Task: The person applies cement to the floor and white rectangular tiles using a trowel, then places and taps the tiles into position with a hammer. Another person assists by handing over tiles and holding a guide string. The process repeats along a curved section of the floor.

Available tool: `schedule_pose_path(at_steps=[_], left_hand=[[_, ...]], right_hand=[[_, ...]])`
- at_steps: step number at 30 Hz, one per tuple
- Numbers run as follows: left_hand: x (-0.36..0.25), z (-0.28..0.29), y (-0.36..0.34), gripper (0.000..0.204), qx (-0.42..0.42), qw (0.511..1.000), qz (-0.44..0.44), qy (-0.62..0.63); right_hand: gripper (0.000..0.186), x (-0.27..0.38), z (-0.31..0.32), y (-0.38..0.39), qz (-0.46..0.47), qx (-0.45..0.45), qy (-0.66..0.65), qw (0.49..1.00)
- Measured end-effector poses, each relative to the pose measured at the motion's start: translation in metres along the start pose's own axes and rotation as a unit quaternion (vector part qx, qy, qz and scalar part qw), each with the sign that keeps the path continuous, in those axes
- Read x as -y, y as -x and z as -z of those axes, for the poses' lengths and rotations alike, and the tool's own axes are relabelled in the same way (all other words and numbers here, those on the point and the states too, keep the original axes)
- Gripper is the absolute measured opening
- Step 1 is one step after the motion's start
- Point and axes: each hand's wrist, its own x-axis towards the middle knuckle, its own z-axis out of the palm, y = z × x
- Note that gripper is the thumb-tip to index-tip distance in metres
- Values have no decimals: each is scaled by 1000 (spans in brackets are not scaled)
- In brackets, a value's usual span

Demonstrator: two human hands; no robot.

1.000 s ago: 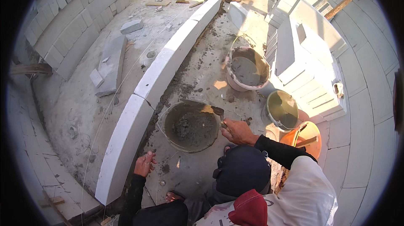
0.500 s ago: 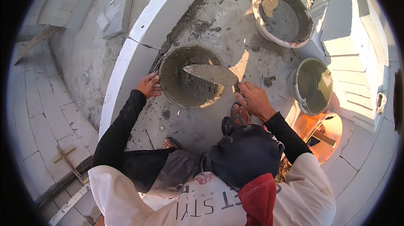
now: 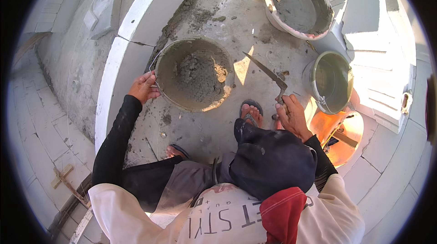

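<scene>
A round bucket [image 3: 169,64] holding grey mortar [image 3: 196,75] stands on the concrete in front of me. My left hand [image 3: 143,87] grips its rim and wire handle on the left side. My right hand [image 3: 291,115] is shut on the handle of a trowel [image 3: 265,70]. The narrow blade points up and to the left, clear of the bucket and to its right. My sandalled feet [image 3: 250,110] are just below the bucket.
A row of white blocks [image 3: 132,44] runs along the bucket's left side. A large pale basin [image 3: 298,3] with mortar stands at the top right, a smaller bucket [image 3: 330,80] and an orange bucket [image 3: 341,132] to the right. White blocks [image 3: 378,39] are stacked at the far right.
The trowel was over the mortar bucket; my right hand has drawn it out to the right. My left hand stays on the bucket rim.
</scene>
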Motion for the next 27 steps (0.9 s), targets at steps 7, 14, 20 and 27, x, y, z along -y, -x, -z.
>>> schedule_pose_path(at_steps=[7, 14, 20, 27], left_hand=[[6, 1, -16, 68, 34, 999, -28, -7], [23, 9, -16, 62, 26, 995, -81, -55], [14, -12, 31, 48, -87, 935, -256, -231], [-38, -115, 122, 52, -16, 952, -206, -226]], right_hand=[[44, 41, -4, -74, -102, 362, -337, 863], [41, 12, 59, -13, -188, 348, -263, 880], [40, 120, 74, -49, -129, 150, -195, 961], [65, 262, -26, -145, -97, 216, -428, 872]])
